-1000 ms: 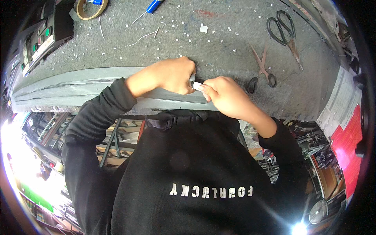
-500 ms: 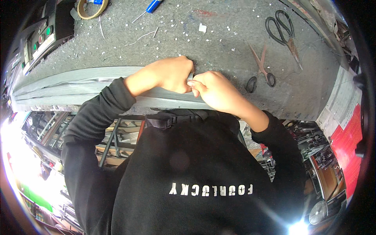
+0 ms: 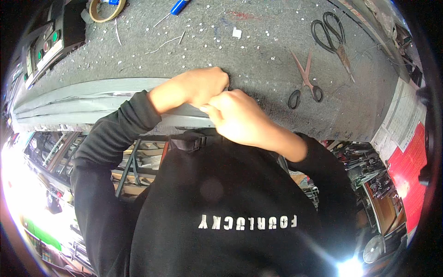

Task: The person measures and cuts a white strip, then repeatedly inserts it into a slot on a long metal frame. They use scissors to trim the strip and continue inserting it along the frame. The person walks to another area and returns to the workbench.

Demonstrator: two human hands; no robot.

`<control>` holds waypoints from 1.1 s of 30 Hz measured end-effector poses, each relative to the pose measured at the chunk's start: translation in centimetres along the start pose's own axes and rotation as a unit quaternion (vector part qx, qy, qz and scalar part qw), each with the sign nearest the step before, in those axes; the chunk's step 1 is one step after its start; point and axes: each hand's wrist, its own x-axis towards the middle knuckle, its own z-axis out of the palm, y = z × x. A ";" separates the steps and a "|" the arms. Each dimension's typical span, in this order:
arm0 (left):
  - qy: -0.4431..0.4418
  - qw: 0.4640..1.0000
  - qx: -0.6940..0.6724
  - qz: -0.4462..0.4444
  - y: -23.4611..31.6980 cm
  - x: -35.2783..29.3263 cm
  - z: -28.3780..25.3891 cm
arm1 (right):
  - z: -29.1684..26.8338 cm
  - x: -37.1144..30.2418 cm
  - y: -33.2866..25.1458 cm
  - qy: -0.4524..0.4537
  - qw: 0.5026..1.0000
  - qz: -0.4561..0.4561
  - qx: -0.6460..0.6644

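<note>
A bundle of long grey strips (image 3: 83, 99) lies along the table's near edge, reaching from the far left to my hands. My left hand (image 3: 196, 87) is closed over the right end of these strips, knuckles up. My right hand (image 3: 242, 117) is pressed against it on the near side, fingers closed and thumb toward the left hand. What the right fingers pinch is hidden between the two hands. The strip ends are covered by my hands too.
To the right lie small scissors (image 3: 307, 78) with open blades and larger black-handled scissors (image 3: 334, 41). A tape roll (image 3: 93, 14) and a blue-handled screwdriver (image 3: 178, 7) are at the back. A control box (image 3: 46, 46) with buttons stands at left. White bits dot the grey tabletop (image 3: 249, 60).
My right hand has shifted left and toward my body, now overlapping the left hand's near side. A small shiny piece seen between the hands is now hidden. The left hand has barely moved.
</note>
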 end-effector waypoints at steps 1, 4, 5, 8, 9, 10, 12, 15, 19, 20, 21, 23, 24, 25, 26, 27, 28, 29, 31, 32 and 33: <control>0.005 1.000 0.014 0.014 0.1 -0.3 0.2 | 0.4 0.1 -0.5 -0.020 1.000 0.007 0.006; 0.041 0.999 0.014 -0.016 0.1 -0.2 0.3 | -0.7 -1.0 0.1 -0.016 0.994 0.097 -0.049; 0.027 0.999 -0.015 -0.035 0.1 -0.2 0.4 | -1.2 -1.8 0.8 -0.038 0.981 0.172 -0.081; 0.009 1.000 -0.006 -0.026 0.2 0.1 0.2 | -1.0 -2.2 3.0 -0.010 0.987 0.151 -0.057; 0.003 1.000 -0.008 -0.022 0.2 0.2 0.1 | -0.8 -2.2 3.6 -0.007 0.989 0.140 -0.054; -0.001 1.000 -0.008 -0.023 0.3 0.2 0.0 | -0.6 -2.3 4.0 -0.002 0.990 0.134 -0.040; -0.005 0.999 -0.011 -0.032 0.4 0.2 -0.3 | -0.1 -2.0 4.5 0.000 0.986 0.156 -0.055; -0.009 0.999 -0.022 -0.045 0.6 0.1 -0.4 | 0.2 -1.7 4.3 0.007 0.985 0.161 -0.059; -0.005 0.999 -0.017 -0.048 0.7 0.2 -0.4 | -0.1 -1.5 3.6 0.032 0.987 0.147 -0.049; -0.005 0.999 -0.015 -0.050 0.8 0.1 -0.4 | -0.1 -1.5 3.5 0.020 0.986 0.159 -0.053; 0.000 0.999 -0.015 -0.047 0.9 0.1 -0.5 | 0.0 -1.4 3.4 0.007 0.985 0.162 -0.053; 0.002 0.999 -0.008 -0.049 1.0 0.1 -0.6 | 0.4 -1.0 3.4 0.003 0.988 0.148 -0.051; 0.006 0.999 -0.016 -0.045 1.1 0.0 -0.6 | 0.6 -0.8 3.4 0.014 0.990 0.129 -0.050; 0.005 0.999 -0.016 -0.047 1.1 0.0 -0.6 | 0.9 -0.6 3.4 0.027 0.992 0.112 -0.049; 0.002 0.999 -0.011 -0.050 1.0 0.0 -0.5 | 1.1 -0.4 3.5 0.023 0.992 0.110 -0.051; 0.002 0.999 -0.015 -0.049 0.9 0.0 -0.4 | 1.3 -0.3 3.6 0.020 0.993 0.108 -0.053; -0.001 0.999 -0.013 -0.051 0.6 0.1 -0.3 | 1.2 -0.3 3.7 0.039 0.996 0.071 -0.045; 0.003 0.999 -0.005 -0.050 0.4 0.1 -0.1 | 1.1 -0.2 3.9 0.012 0.995 0.094 -0.019; -0.019 0.997 -0.070 -0.010 -0.3 0.4 0.4 | 0.5 -0.5 4.4 0.009 0.997 0.056 0.043; -0.010 0.996 -0.090 0.012 -0.7 0.3 0.4 | 0.1 -0.9 4.6 0.001 0.993 0.070 0.096; -0.029 0.999 -0.040 -0.024 -0.7 0.4 0.4 | -0.2 -1.1 4.6 -0.032 0.986 0.053 0.157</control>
